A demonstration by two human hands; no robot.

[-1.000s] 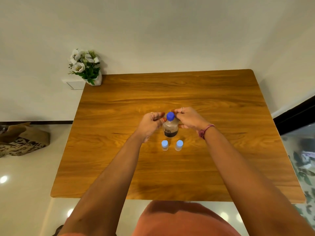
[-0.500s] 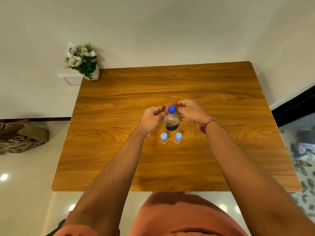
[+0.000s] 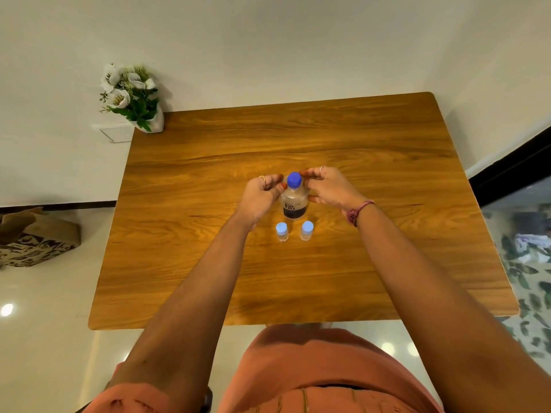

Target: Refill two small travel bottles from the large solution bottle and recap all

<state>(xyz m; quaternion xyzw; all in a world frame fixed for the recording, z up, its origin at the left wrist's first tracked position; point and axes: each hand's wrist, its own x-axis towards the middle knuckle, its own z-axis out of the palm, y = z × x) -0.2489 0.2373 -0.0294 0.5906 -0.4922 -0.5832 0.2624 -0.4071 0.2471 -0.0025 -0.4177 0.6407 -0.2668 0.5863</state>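
Note:
The large solution bottle [image 3: 293, 202] stands upright at the middle of the wooden table [image 3: 372, 162], with its blue cap [image 3: 294, 179] on. My left hand [image 3: 260, 195] is curled against the bottle's left shoulder, thumb tip touching just below the cap. On the other side, my right hand [image 3: 331, 189] has its fingertips beside the cap and its thumb on the bottle's body. Two small travel bottles stand just in front, the left one [image 3: 281, 232] and the right one [image 3: 307, 230]. Both wear light blue caps, and neither hand touches them.
A white vase of flowers [image 3: 134, 99] stands at the table's far left corner against the wall. A patterned paper bag [image 3: 32, 242] lies on the floor to the left. The table's near edge [image 3: 208, 326] is close to my body.
The camera view has shifted a little. Both hands stay around the large bottle in about the same pose, and the bottles have not moved.

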